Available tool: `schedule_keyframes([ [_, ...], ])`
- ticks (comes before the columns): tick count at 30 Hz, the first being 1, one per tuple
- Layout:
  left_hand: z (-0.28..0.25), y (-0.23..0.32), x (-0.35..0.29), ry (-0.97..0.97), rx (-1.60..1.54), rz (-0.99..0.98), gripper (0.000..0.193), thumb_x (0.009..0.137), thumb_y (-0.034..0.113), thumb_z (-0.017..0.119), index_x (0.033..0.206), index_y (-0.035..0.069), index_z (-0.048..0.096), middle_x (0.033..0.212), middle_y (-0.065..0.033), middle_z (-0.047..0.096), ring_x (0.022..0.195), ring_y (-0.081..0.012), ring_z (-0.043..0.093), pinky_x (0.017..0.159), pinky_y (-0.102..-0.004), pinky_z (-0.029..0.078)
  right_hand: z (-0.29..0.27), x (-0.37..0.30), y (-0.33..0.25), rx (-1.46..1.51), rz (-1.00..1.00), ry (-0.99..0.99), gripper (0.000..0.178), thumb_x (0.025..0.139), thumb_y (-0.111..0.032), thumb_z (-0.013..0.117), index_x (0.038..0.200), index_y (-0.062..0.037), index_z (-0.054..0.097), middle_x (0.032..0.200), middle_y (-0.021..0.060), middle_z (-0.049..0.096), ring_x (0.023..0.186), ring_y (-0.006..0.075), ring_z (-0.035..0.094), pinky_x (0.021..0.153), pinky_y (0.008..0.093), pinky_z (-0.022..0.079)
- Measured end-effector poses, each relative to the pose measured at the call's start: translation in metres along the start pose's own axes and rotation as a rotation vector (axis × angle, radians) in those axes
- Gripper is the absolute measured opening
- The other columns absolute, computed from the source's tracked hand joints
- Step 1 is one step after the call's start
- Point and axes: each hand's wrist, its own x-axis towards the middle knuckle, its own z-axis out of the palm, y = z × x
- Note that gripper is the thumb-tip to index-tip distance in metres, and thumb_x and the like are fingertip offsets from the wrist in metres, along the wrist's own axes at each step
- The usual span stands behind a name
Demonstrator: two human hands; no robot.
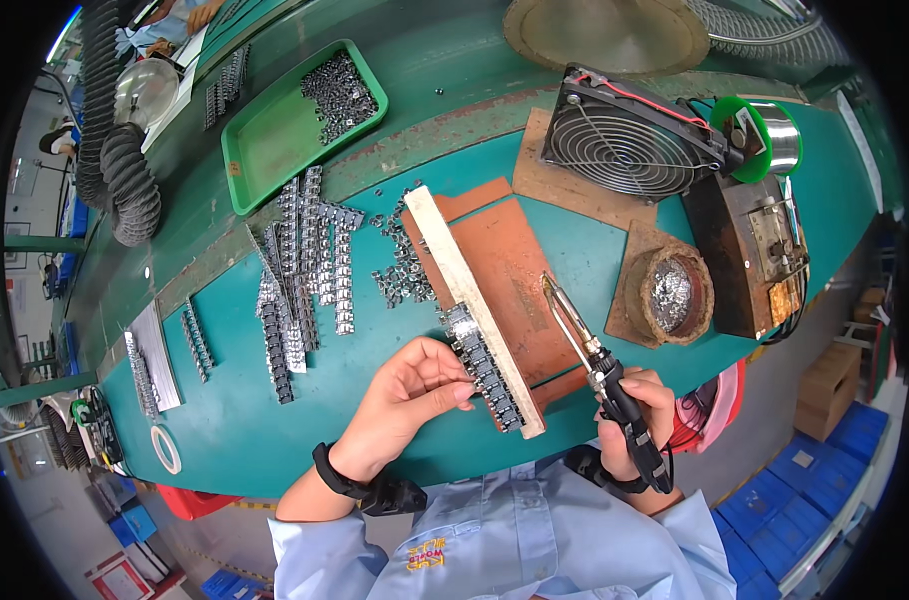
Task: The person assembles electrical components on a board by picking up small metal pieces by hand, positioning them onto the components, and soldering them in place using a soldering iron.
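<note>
My right hand point(640, 415) is wrapped round the black handle of a soldering iron point(615, 390). The iron's metal tip points up and left, over a reddish-brown board point(505, 270). My left hand point(415, 395) is closed in a pinch at the left edge of a strip of small black and silver parts point(487, 370). What sits between those fingertips is too small to make out. The strip lies along a pale wooden bar point(465, 290), which rests slantwise on the board. Loose small metal parts point(403, 265) are scattered left of the bar.
Several finished-looking strips point(305, 250) lie on the green mat at left. Behind them stands a green tray point(240, 165) of small parts. At right are a black fan point(630, 135), a solder spool point(775, 140), a round pot point(700, 310) with silvery bits and a dark metal box point(725, 250).
</note>
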Motion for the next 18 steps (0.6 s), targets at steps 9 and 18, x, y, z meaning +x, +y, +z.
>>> schedule_keyframes([
  [9,-0.005,-0.004,0.001,-0.018,-0.022,0.014,0.016,0.080,-0.003,0.058,0.088,0.005,0.047,0.080,-0.0027,0.057,0.075,-0.0104,0.056,0.071,-0.0259,0.049,-0.019,0.006,-0.018,0.041,-0.074,-0.113,0.041,0.073,-0.027,0.067,0.099,-0.0022,0.047,0.070,0.0070,0.051,0.061,0.0161,0.048,0.060,0.0304,0.038],
  [18,-0.006,-0.005,0.002,-0.026,-0.042,0.021,0.016,0.080,-0.001,0.059,0.087,0.006,0.047,0.081,-0.0025,0.057,0.076,-0.0099,0.057,0.070,-0.0232,0.048,-0.017,0.017,-0.031,0.010,-0.121,-0.269,0.035,0.065,-0.025,0.073,0.089,-0.0046,0.057,0.060,0.0034,0.058,0.050,0.0161,0.053,0.059,0.0307,0.041],
])
